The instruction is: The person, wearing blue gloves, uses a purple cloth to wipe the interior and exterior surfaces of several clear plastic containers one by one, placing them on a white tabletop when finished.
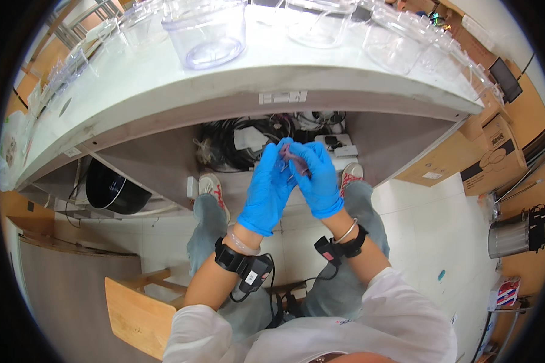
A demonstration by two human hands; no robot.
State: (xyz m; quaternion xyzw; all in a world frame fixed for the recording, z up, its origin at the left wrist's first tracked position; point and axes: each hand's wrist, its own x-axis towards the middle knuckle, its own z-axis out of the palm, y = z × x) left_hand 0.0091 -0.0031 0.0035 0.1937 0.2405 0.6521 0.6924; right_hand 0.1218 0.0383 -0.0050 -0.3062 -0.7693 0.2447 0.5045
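My left hand (266, 190) and my right hand (318, 179), both in blue disposable gloves, meet in front of the white table's edge. Bunched in the fingers of my right hand is a mauve cloth (295, 159), which reaches across to the left fingertips. A small clear piece (282, 166), apparently plastic, shows between my palms, held by my left hand. The gloves hide most of it, so its full shape cannot be told.
Several clear plastic containers, one a tub (206, 38), stand on the white table (131, 75). Beneath lie coiled black cables (225, 140) and a black bin (116, 188). A wooden stool (138, 313) is at left; cardboard boxes (492, 154) are at right.
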